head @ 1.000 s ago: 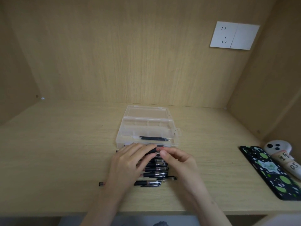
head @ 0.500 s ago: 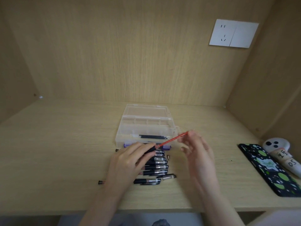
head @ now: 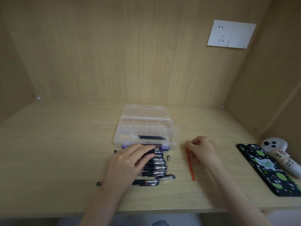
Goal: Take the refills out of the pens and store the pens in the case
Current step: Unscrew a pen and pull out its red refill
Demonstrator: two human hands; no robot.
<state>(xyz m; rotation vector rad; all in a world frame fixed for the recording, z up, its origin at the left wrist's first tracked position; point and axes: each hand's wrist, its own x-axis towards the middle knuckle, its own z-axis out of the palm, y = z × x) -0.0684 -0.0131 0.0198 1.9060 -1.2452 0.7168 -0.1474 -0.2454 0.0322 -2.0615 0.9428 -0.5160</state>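
The left hand lies just left of the frame's centre, over a row of black pens lined up side by side on the wooden desk. Its thumb and fingers curl round one pen barrel, gripping the dark grip section so that the open end points to the right. This barrel sits at the far end of the row, just in front of the clear plastic case.

The right hand is right of centre, its fingers bent and pinching the upper end of a red refill. The refill slants down toward the lower edge of the frame, well apart from the case, with its lower tip at the desk surface.

The case stands open in the middle of the frame, its lid laid back toward the rear wall. A few black refills lie together in its front compartment. A small metal tip cone rests on the desk between the row of pens and the red refill. Nearer the lower edge lie one more pen and a short loose pen part.

At the right edge sit a black phone with green spots and a white controller. A white wall socket is fixed at the upper right
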